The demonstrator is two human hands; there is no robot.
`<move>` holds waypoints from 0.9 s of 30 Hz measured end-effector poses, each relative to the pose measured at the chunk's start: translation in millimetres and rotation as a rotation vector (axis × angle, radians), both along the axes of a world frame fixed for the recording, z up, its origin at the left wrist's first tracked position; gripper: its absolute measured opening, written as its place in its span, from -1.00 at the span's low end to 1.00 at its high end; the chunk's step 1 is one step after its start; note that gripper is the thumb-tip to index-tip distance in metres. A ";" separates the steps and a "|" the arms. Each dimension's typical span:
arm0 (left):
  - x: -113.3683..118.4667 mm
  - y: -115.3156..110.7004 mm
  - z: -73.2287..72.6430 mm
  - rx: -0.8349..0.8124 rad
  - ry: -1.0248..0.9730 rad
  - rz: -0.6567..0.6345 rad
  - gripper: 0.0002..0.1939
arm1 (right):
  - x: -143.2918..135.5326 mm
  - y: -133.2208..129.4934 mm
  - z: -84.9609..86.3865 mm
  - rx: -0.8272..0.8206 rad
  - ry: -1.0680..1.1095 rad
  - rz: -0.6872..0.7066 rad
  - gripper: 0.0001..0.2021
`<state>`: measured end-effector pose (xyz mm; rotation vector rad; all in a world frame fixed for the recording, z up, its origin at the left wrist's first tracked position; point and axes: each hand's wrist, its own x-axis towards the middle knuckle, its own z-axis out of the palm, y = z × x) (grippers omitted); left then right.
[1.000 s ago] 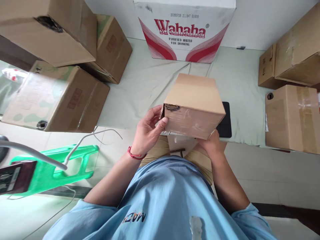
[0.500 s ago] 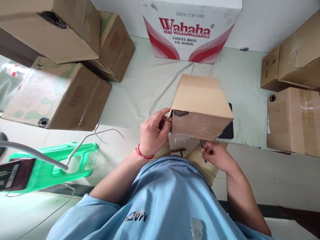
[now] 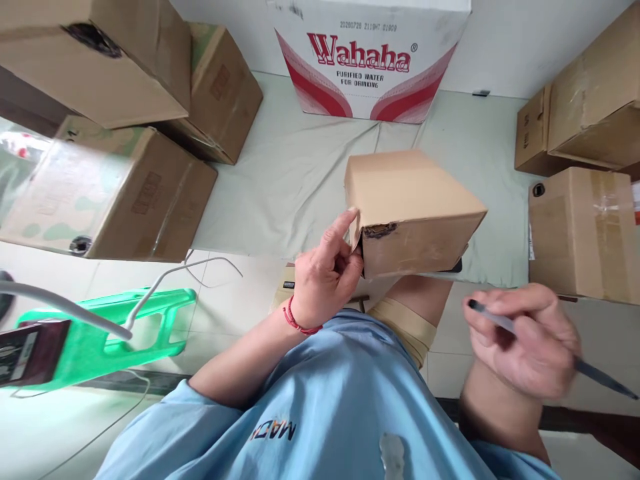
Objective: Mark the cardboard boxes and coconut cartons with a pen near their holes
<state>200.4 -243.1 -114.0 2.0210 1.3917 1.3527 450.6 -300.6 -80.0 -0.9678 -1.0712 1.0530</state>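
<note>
The left hand (image 3: 325, 273) pinches the near left corner of the brown box (image 3: 415, 247) at the table's (image 3: 280, 167) near edge, while the right hand (image 3: 525, 347), apart to the box's right, grips a thin stick (image 3: 604, 379) slanting left and away, black end closest.

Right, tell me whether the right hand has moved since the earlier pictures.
Yes. The right hand has moved rightward, away from the held box and closer to the taped carton resting at the right.
</note>
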 end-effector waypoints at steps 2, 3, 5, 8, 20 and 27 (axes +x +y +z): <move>3.9 -2.4 0.5 0.001 -0.001 -0.028 -0.29 | -23.1 7.5 0.8 0.000 -0.105 -0.069 -0.93; 5.5 -3.4 0.8 0.003 -0.004 -0.041 -0.28 | -32.9 11.3 0.1 0.008 -0.167 -0.089 -0.98; 8.0 -5.0 1.2 0.010 -0.006 -0.060 -0.27 | -47.7 19.2 -2.8 0.043 -0.287 -0.084 -0.87; 10.0 -5.8 1.3 0.017 -0.017 -0.069 -0.28 | -59.4 30.1 -8.3 0.134 -0.427 -0.070 -0.77; 11.1 -3.9 2.1 0.008 -0.033 -0.085 -0.29 | -71.3 41.8 -16.5 0.334 -0.574 -0.128 -0.83; 7.6 -3.0 -0.8 -0.002 -0.048 -0.078 -0.26 | -67.8 35.5 -13.6 0.219 -0.134 0.097 -0.61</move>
